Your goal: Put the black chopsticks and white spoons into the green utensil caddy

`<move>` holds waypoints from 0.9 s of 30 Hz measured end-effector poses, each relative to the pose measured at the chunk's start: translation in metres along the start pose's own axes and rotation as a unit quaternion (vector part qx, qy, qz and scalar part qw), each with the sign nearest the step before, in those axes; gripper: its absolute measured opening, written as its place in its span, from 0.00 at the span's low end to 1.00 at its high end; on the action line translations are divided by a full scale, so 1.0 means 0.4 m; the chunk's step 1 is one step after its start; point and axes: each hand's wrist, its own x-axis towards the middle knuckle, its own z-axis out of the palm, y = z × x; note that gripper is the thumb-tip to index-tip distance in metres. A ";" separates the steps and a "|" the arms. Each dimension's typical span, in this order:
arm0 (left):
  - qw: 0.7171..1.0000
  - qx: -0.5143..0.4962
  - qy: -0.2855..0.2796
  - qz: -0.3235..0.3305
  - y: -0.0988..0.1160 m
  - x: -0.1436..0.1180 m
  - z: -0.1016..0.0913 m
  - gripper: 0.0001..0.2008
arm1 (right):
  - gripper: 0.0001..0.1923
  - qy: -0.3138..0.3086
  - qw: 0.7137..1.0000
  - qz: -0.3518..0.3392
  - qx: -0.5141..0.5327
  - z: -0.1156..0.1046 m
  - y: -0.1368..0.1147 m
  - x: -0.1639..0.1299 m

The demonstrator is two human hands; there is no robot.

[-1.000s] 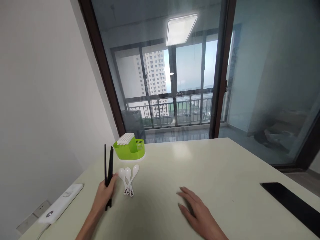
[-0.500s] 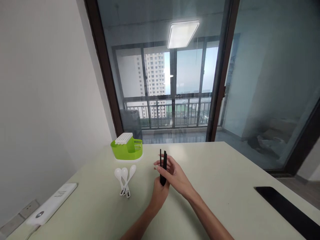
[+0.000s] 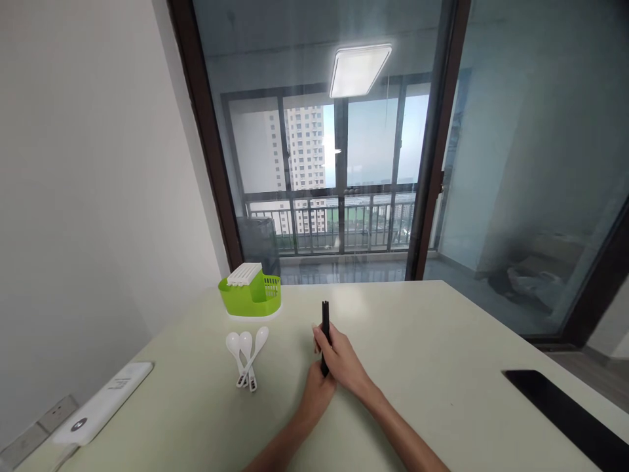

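A bundle of black chopsticks (image 3: 325,316) stands nearly upright between my hands, over the middle of the table. My right hand (image 3: 341,354) is closed around its middle. Lower down, my left hand (image 3: 317,390) is closed on the bottom end, which its fingers partly hide. To the left, three white spoons (image 3: 246,357) lie crossed on the table, bowls pointing away from me. Behind them stands a green cutlery holder (image 3: 250,298) with a white slotted top and white base.
A white power bank (image 3: 105,400) with a cable lies at the table's left edge. At the right edge lies a black flat object (image 3: 565,406). The pale green table (image 3: 417,328) ends at a glass sliding door (image 3: 319,164).
My right hand has closed around the chopsticks, and a stick that stood apart on the left is now together with the rest. Both hands have shifted slightly down in view.
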 end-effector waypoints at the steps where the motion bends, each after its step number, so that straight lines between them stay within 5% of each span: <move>1: 1.000 0.017 -0.005 -0.003 -0.004 -0.006 -0.001 0.15 | 0.21 0.011 0.999 -0.001 -0.043 -0.003 0.010 0.006; 5: 0.998 0.068 -0.009 -0.008 -0.002 -0.042 -0.008 0.20 | 0.18 0.045 0.979 0.049 -0.191 -0.014 0.068 0.041; 10: 0.982 0.188 -0.022 -0.014 0.028 -0.072 -0.025 0.16 | 0.16 -0.027 0.935 0.176 -0.306 -0.016 0.148 0.086; 17: 0.881 0.458 -0.101 -0.052 0.116 -0.092 -0.106 0.21 | 0.19 -0.099 0.881 0.233 -0.400 -0.014 0.202 0.119; 22: 0.803 0.590 0.034 -0.069 0.145 -0.071 -0.253 0.22 | 0.19 -0.090 0.862 0.230 -0.442 0.001 0.210 0.113; 27: 0.715 0.668 0.118 -0.166 0.137 -0.022 -0.393 0.26 | 0.19 -0.068 0.859 0.208 -0.463 0.025 0.204 0.087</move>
